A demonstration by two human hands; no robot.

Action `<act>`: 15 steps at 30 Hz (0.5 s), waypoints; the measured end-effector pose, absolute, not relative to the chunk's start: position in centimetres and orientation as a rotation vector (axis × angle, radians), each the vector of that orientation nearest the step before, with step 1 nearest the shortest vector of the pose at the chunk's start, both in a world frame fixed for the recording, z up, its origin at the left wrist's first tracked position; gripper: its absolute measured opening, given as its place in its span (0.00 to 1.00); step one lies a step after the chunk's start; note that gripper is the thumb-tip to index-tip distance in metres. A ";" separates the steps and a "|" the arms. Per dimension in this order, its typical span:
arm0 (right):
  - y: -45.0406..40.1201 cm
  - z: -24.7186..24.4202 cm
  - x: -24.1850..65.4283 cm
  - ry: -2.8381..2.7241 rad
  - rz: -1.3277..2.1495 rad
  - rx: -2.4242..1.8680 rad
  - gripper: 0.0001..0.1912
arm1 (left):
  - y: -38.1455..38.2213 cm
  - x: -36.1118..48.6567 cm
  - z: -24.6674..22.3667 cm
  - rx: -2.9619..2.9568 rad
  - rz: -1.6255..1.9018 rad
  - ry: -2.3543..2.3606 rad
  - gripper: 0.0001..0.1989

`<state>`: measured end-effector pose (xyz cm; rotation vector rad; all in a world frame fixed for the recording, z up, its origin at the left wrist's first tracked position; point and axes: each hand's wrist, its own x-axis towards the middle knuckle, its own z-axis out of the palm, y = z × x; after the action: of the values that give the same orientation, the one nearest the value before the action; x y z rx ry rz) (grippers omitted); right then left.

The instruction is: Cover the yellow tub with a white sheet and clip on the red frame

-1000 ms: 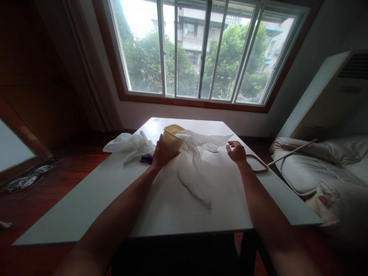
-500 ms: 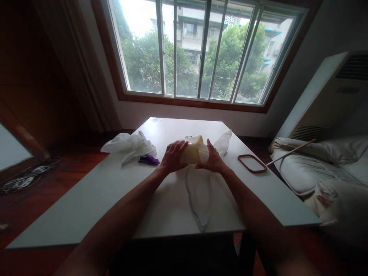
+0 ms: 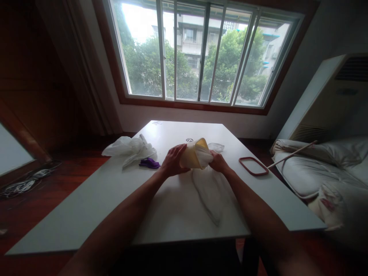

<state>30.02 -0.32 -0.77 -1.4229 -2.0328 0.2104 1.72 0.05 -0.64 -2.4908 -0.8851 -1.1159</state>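
Over the middle of the white table (image 3: 94,214), my left hand (image 3: 174,159) is wrapped round a cream-yellow plastic container (image 3: 188,157). The container is tilted on its side, its squarish mouth turned to the right. A thin translucent white plastic bag (image 3: 204,155) sits bunched in that mouth and trails down toward the front of the table. My right hand (image 3: 219,161) is closed on the bag's gathered part just outside the rim. Part of the bag shows beyond the right hand. My fingertips on the bag are partly hidden.
To the left lie a crumpled white plastic bag (image 3: 130,149) and a purple bundle (image 3: 149,163). A reddish-brown rounded ring (image 3: 253,173) lies on the right, a thin stick (image 3: 291,154) beside it. Behind the container is a small dark item (image 3: 189,140). A pale sofa (image 3: 299,168) adjoins the right edge.
My right hand has gone from spread against the bag-covered rim to closed on the bag. The bag has come off the outside of the rim, baring it, and the container's mouth has turned more toward me.
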 end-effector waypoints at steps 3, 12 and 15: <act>-0.2 -0.6 30.7 -1.999 0.289 -1.454 0.06 | 0.2 1.5 -0.7 -2.478 -1.135 -0.877 0.58; 0.2 -0.5 31.9 -1.606 0.658 -1.238 0.11 | 0.7 0.7 -1.0 -2.442 -1.131 -1.062 0.63; 0.8 -0.5 32.9 -1.593 0.641 -1.219 0.15 | 1.0 0.5 -1.2 -2.409 -1.154 -1.119 0.63</act>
<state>32.93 0.80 -0.49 -1.2189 -1.5934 0.6412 0.47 1.00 -1.19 -2.4090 -1.1191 -1.1541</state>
